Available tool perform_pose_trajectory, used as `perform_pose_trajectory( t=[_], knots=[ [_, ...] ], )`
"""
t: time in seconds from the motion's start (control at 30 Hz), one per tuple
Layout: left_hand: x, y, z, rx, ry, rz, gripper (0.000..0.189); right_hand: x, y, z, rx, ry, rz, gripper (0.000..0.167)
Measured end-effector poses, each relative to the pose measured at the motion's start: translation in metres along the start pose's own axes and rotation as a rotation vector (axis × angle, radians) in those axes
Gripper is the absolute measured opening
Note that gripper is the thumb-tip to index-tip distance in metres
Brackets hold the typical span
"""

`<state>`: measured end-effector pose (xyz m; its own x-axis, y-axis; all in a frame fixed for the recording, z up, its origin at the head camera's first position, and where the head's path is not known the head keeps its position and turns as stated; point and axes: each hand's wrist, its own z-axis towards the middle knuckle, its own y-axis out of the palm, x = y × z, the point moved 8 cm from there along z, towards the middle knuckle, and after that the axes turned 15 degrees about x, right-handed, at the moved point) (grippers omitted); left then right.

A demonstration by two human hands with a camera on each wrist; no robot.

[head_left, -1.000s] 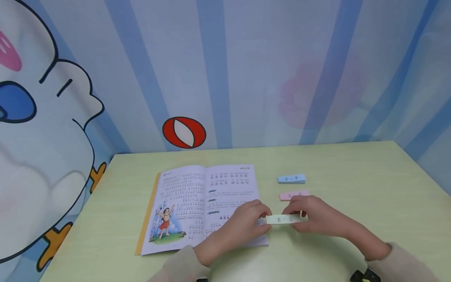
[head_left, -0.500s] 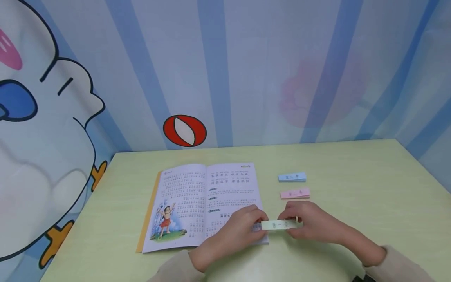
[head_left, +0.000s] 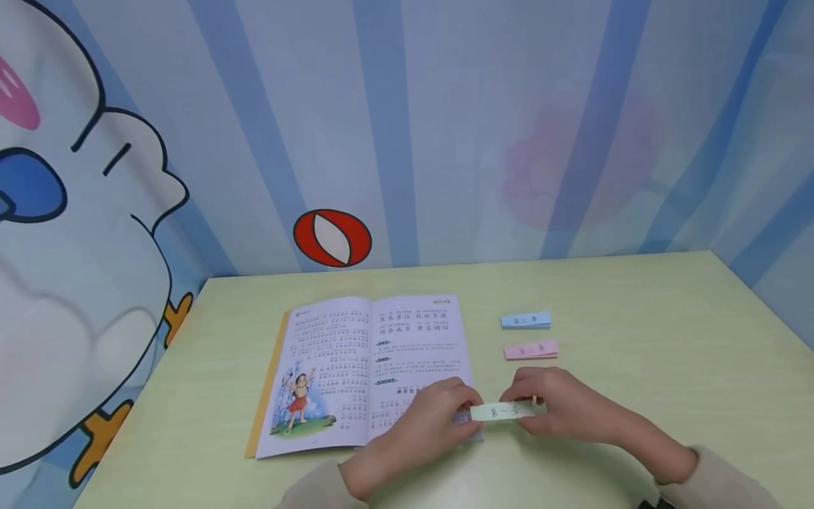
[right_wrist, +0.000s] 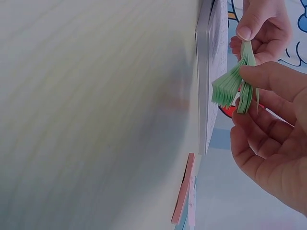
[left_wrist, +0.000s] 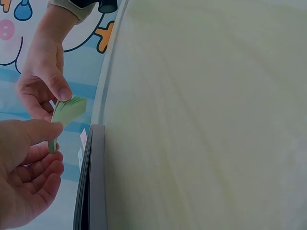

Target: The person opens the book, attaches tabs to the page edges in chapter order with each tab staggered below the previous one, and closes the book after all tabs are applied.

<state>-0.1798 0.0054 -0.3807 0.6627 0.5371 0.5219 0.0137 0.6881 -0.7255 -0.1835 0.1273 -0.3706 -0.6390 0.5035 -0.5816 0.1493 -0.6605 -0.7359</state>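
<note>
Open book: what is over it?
In the head view, the left hand, pinching the green pad, reaches across the lower right of the book. Printed lines show around it; what the hand covers cannot be seen.

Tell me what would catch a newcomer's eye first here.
Probably the big white cartoon figure at the head view's left edge, then the red-and-white ball pictured on the backdrop. On the table lies an open book; by its lower right edge, the left grip and right grip pinch a green paper pad.
</note>
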Motion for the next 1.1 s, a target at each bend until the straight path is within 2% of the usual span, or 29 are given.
perform_pose_trajectory(
  t=[0.23,0.6,0.77,0.93,1.03,1.1],
  knots=[
    [-0.004,-0.001,-0.001,0.013,-0.042,0.008,0.02,-0.002,-0.002,0.001,0.029,-0.008,-0.025,0.026],
    [-0.007,-0.003,-0.001,0.046,-0.079,0.01,0.018,-0.006,-0.008,0.001,0.12,-0.019,-0.115,0.015],
    [-0.007,-0.003,0.0,0.05,-0.077,0.018,0.019,0.0,-0.009,0.001,0.111,0.073,-0.087,0.013],
    [-0.006,-0.003,0.0,0.059,-0.079,0.015,0.018,0.006,-0.013,0.003,0.142,0.168,-0.018,0.01],
    [-0.006,-0.004,0.0,0.07,-0.081,0.016,0.018,0.012,-0.016,0.002,0.165,0.259,0.034,0.006],
    [-0.007,-0.005,0.001,0.077,-0.086,0.016,0.017,0.018,-0.018,0.002,0.176,0.35,0.082,0.007]
  ],
)
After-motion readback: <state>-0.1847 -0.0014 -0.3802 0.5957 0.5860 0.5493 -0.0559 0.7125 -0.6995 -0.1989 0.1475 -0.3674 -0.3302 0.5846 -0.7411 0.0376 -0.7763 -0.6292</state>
